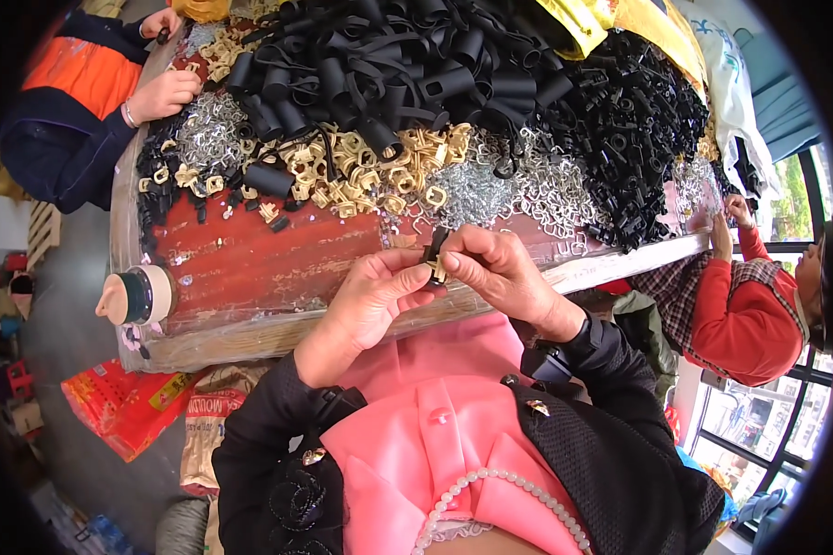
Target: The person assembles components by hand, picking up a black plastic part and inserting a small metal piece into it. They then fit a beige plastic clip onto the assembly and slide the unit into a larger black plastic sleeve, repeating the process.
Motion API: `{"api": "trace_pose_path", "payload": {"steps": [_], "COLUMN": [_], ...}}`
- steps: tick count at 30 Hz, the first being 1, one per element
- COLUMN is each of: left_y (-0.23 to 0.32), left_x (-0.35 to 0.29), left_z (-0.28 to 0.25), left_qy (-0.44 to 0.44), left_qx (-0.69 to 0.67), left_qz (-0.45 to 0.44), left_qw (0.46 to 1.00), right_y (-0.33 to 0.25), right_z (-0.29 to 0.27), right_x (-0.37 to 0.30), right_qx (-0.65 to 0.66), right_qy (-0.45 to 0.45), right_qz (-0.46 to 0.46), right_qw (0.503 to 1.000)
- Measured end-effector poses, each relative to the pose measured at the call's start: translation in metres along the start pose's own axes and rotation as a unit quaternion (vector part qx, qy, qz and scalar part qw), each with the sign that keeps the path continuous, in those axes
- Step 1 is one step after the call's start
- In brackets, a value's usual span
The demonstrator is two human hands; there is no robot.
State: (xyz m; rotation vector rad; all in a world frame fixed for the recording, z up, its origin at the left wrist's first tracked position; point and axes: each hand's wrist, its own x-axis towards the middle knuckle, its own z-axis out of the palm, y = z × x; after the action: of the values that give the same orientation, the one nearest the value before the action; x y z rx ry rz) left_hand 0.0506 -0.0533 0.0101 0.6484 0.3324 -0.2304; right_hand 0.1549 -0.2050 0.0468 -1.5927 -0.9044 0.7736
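Near the table's front edge, my left hand (366, 294) and my right hand (504, 273) meet at a small black plastic part with a beige piece (436, 266) on it. Fingertips and thumbs of both hands pinch it, covering much of its shape. Just beyond my hands lie a pile of beige plastic clips (352, 176), a heap of tiny silvery metal pieces (472, 194) and bent metal hooks (555, 190). Behind them rises a large heap of black tubes and straps (342, 79). Small black plastic parts (629, 139) are piled to the right.
The worn red table (250, 264) has a pale wooden edge (222, 347). A round lidded container (139, 296) stands at its left corner. One co-worker's hand (165, 94) is at the left side; another person in red sleeves (750, 324) works at the right. Bags (125, 402) lie on the floor.
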Motion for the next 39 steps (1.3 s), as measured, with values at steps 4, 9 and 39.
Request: {"api": "trace_pose_path", "payload": {"steps": [4,9,39], "left_y": [-0.003,-0.003,0.006], "left_x": [0.001,0.001,0.012], "left_z": [0.001,-0.002,0.002], "left_qy": [0.009,0.014,0.049], "left_qx": [-0.003,-0.029,0.041], "left_qz": [-0.008,-0.024,0.005], "left_qw": [1.0,0.999,0.998], "right_y": [0.003,0.006,0.094], "right_z": [0.002,0.011,-0.171], "right_x": [-0.002,-0.003,-0.044], "right_qx": [0.049,0.136,-0.583], "right_qy": [0.017,0.059,0.276], "right_qz": [0.051,0.039,0.047], "right_qw": [0.997,0.988,0.763]}}
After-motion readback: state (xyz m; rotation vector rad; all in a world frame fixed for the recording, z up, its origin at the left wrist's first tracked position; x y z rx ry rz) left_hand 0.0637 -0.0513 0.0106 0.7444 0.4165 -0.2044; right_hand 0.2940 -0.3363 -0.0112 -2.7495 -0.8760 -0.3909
